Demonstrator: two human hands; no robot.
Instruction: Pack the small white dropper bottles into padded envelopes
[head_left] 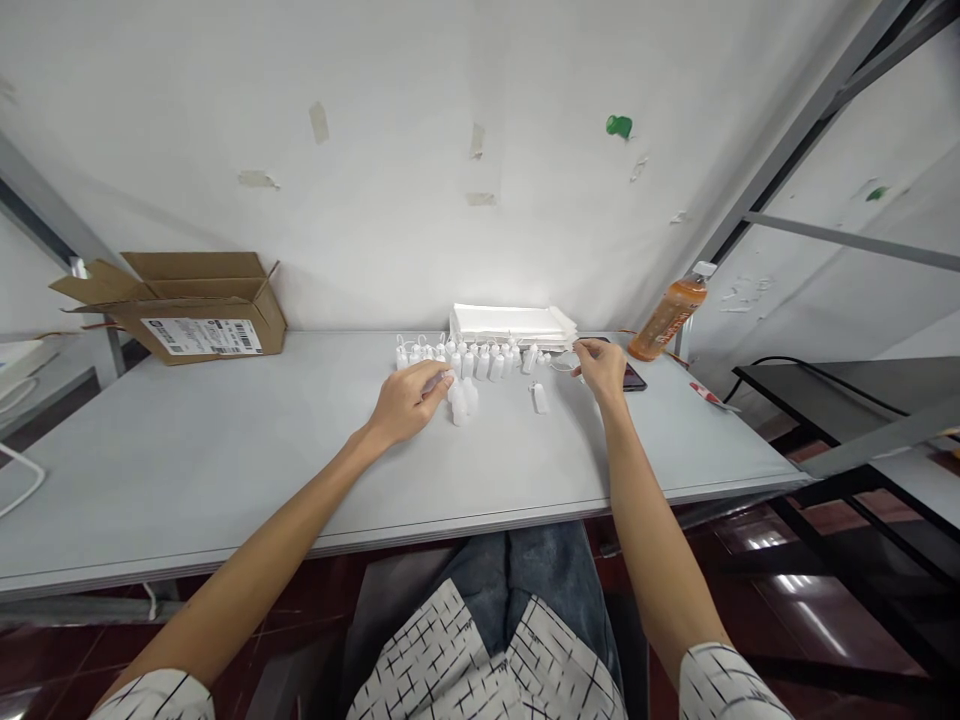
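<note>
Several small white plastic dropper bottles (465,362) stand in a cluster on the grey table (225,470). My left hand (409,400) rests on the table with its curled fingertips at a small group of white bottles (460,402), and I cannot tell whether it holds anything. My right hand (600,367) pinches near a small clear plastic piece (562,362). A lone white bottle (540,398) lies between my hands. Behind the bottles is a stack of white sheets (514,323). A dark phone (634,377) lies partly hidden beyond my right hand.
An open cardboard box (187,310) with a shipping label stands at the table's back left. An orange drink bottle (667,318) lies at the back right corner, near a small red-and-white item (712,396). A white wall rises behind the table, with metal shelf framing at the right.
</note>
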